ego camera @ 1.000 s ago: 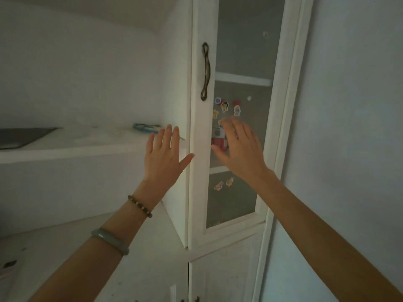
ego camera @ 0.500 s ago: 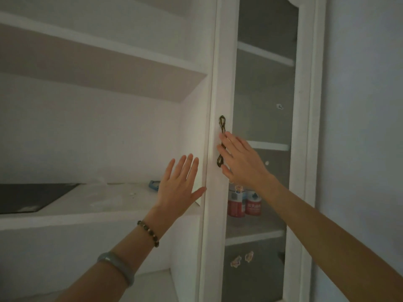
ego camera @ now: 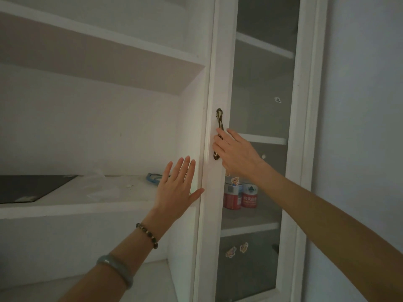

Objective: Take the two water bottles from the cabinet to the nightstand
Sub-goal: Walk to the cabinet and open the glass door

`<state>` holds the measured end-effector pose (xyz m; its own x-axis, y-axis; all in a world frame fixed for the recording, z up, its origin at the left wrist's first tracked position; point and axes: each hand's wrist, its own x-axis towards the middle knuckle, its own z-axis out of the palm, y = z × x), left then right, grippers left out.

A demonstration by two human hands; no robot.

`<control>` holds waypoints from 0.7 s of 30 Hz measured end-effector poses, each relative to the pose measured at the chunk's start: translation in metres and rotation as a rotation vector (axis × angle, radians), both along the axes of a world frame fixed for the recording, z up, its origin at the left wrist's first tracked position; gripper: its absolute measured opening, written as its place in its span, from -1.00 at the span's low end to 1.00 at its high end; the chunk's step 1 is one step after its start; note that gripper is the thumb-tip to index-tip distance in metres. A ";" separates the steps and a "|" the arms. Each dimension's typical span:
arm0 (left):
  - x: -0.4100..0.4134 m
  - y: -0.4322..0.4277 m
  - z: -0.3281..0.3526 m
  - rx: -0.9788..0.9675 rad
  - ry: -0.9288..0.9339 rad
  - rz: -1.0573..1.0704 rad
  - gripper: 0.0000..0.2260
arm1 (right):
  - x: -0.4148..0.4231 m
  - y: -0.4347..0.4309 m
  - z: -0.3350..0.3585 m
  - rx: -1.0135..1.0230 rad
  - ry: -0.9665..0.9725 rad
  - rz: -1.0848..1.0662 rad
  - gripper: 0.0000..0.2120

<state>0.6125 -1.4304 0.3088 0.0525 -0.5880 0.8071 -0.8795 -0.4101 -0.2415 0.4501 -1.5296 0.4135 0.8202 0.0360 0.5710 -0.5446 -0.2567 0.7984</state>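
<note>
Two water bottles with red labels, one (ego camera: 232, 198) left of the other (ego camera: 250, 196), stand side by side on a shelf behind the glass of the white cabinet door (ego camera: 222, 214), which is closed. My right hand (ego camera: 236, 152) rests against the bronze door handle (ego camera: 219, 118), fingers stretched out across its lower half and not curled around it. My left hand (ego camera: 177, 190) is flat and spread, its thumb touching the door frame's left edge below the handle. Both hands hold nothing.
Left of the cabinet is an open white alcove with a counter (ego camera: 87, 205) carrying a dark flat panel (ego camera: 28, 188), clear plastic wrap and a blue object (ego camera: 153, 178). A shelf (ego camera: 98, 51) spans above. Cartoon stickers (ego camera: 236, 249) dot the glass. A plain wall is at right.
The view has tilted upward, showing the upper shelves. My right hand rose from the glass near the bottles to the door handle. My left hand moved to the door's left edge.
</note>
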 end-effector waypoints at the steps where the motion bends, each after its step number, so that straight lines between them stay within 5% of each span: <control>1: -0.002 0.000 -0.001 0.001 0.010 0.001 -0.31 | 0.000 0.002 0.002 -0.006 0.009 -0.013 -0.60; 21: -0.004 0.035 -0.008 -0.014 0.036 -0.089 -0.32 | 0.008 0.020 0.007 0.120 0.043 -0.121 -0.58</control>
<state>0.6085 -1.3958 0.3004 0.0297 -0.5803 0.8139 -0.9205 -0.3332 -0.2041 0.4580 -1.5096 0.4203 0.8382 -0.1310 0.5294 -0.5433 -0.2864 0.7892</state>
